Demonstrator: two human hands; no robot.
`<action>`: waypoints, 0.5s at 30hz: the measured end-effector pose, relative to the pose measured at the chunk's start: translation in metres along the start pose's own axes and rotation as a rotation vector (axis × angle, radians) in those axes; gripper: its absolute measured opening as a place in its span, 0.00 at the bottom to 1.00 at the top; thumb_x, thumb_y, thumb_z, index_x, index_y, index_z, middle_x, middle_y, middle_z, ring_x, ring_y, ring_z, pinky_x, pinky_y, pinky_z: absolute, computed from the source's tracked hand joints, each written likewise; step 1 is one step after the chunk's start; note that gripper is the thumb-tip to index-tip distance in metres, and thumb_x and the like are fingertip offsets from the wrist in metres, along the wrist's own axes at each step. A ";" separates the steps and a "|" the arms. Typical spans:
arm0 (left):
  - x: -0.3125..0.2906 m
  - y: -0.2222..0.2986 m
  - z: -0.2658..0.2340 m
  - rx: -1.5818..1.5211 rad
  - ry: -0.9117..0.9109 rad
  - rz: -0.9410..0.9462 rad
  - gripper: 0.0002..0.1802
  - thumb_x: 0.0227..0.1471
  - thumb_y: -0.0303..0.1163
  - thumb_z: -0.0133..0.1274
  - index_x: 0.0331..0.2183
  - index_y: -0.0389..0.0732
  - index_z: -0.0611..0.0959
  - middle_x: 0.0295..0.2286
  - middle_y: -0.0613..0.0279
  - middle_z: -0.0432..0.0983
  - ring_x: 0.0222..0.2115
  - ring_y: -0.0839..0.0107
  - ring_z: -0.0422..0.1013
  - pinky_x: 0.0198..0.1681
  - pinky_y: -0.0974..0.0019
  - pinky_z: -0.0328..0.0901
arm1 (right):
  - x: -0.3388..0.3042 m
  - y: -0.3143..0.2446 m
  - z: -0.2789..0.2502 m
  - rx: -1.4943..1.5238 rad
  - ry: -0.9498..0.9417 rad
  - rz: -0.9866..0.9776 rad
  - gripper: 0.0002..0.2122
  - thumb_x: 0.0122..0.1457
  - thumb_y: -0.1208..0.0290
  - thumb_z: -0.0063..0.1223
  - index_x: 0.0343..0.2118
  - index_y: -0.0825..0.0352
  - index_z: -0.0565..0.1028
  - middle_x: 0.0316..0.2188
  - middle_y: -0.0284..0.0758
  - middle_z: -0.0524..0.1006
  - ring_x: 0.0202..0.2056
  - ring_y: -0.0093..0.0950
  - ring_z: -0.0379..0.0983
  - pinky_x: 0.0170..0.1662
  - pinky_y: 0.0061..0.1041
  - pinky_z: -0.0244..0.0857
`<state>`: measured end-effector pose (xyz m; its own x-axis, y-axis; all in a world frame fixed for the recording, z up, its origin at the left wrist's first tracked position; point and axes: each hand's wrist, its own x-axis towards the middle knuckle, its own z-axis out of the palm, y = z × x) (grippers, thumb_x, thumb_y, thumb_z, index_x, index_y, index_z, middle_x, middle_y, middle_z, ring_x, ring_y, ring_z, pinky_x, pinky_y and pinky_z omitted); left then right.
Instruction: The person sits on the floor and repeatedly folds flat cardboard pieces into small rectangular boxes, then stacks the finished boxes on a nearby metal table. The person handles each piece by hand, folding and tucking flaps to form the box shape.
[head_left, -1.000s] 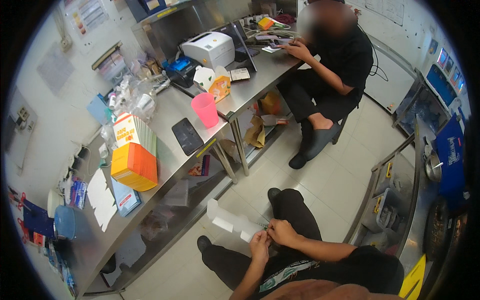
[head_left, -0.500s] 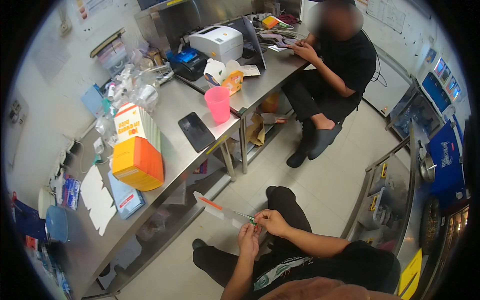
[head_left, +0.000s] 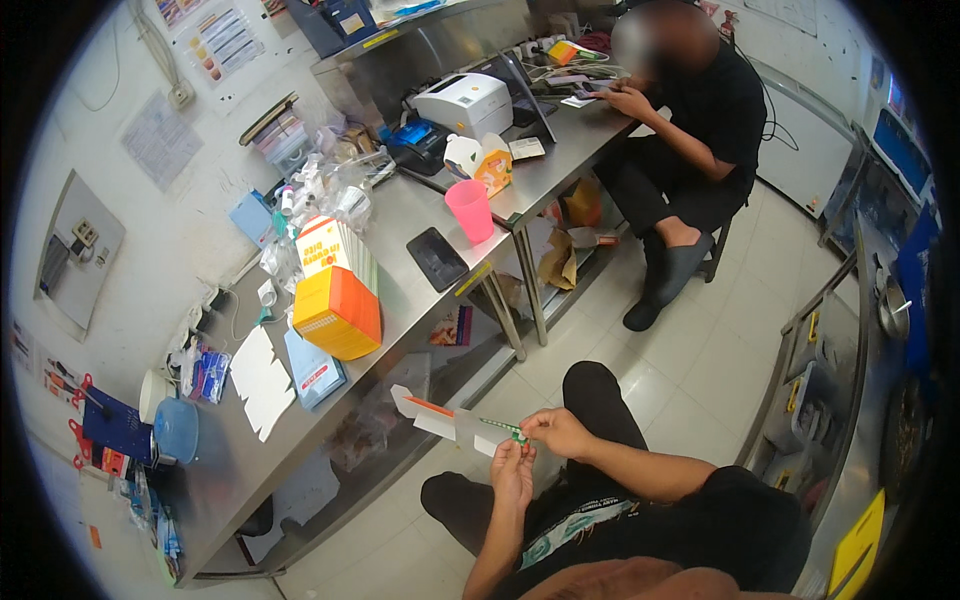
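Over my lap, my left hand (head_left: pixel 513 478) and my right hand (head_left: pixel 560 436) meet at one end of a partly folded carton blank (head_left: pixel 470 430). Its visible faces are white and grey, with an orange strip and a narrow green-patterned edge. The left fingers pinch it from below. From the right, my right thumb and fingers press together on the green end; exactly what lies under the fingertips is hidden. The blank's far end sticks out to the left, unsupported, toward the table.
A steel table (head_left: pixel 395 225) runs along my left, bearing a stack of orange and white cartons (head_left: pixel 340 310), a pink cup (head_left: pixel 470 210), a phone (head_left: pixel 437 259) and a label printer (head_left: pixel 463 105). A person (head_left: pixel 700 110) in black sits beyond, holding a phone. Shelving (head_left: pixel 800 400) stands at right.
The whole view has shifted, so the table and my hands appear farther right. Both hands still grip the blank's green end, with little change in hold.
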<state>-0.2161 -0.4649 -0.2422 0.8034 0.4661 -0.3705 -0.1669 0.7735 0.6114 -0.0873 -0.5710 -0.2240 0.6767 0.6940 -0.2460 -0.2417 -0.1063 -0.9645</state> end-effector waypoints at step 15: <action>-0.015 -0.012 0.000 -0.008 -0.035 0.007 0.06 0.67 0.28 0.55 0.44 0.39 0.77 0.39 0.60 0.80 0.38 0.72 0.76 0.50 0.62 0.74 | -0.018 0.002 -0.004 -0.026 0.022 0.013 0.08 0.65 0.74 0.62 0.40 0.75 0.82 0.40 0.39 0.84 0.42 0.25 0.80 0.50 0.26 0.73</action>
<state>-0.2262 -0.4816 -0.2442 0.8218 0.4564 -0.3410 -0.1771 0.7735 0.6085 -0.0973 -0.5863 -0.2222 0.6891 0.6762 -0.2605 -0.2325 -0.1341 -0.9633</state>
